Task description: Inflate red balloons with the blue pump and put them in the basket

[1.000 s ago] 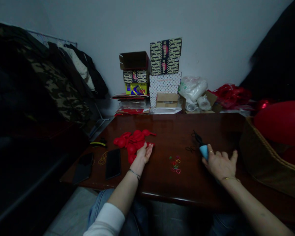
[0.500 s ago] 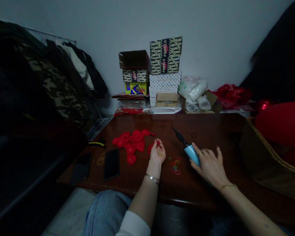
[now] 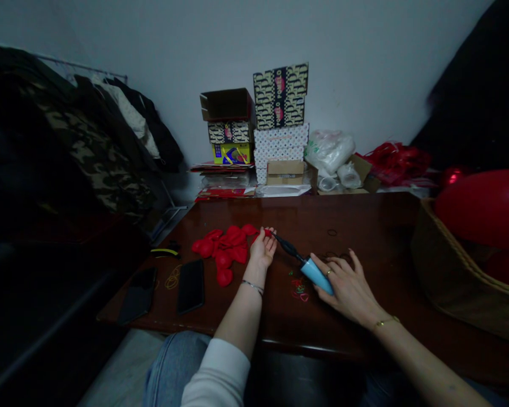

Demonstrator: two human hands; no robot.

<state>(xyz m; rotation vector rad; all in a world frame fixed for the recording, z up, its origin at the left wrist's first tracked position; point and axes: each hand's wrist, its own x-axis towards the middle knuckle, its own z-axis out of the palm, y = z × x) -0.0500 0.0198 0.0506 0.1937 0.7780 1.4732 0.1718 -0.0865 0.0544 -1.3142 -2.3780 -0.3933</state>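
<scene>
My left hand (image 3: 262, 247) is closed in a pinch on the neck of a flat red balloon (image 3: 268, 232), just right of a pile of flat red balloons (image 3: 224, 249) on the dark wooden table (image 3: 365, 220). My right hand (image 3: 343, 282) grips a blue hand pump (image 3: 316, 274) lying low over the table. The pump's black nozzle (image 3: 286, 246) points left and up and meets the balloon neck at my left fingertips.
Small coloured rubber bands (image 3: 297, 287) lie below the pump. Two dark phones (image 3: 190, 286) and yellow bands (image 3: 172, 278) sit at the table's left. A basket (image 3: 458, 271) with an inflated red balloon (image 3: 483, 206) stands right. Stacked boxes (image 3: 275, 121) and bags line the back wall.
My left hand picked a balloon from the pile and pinches its neck. My right hand took the pump and swung its nozzle left until it reached that balloon.
</scene>
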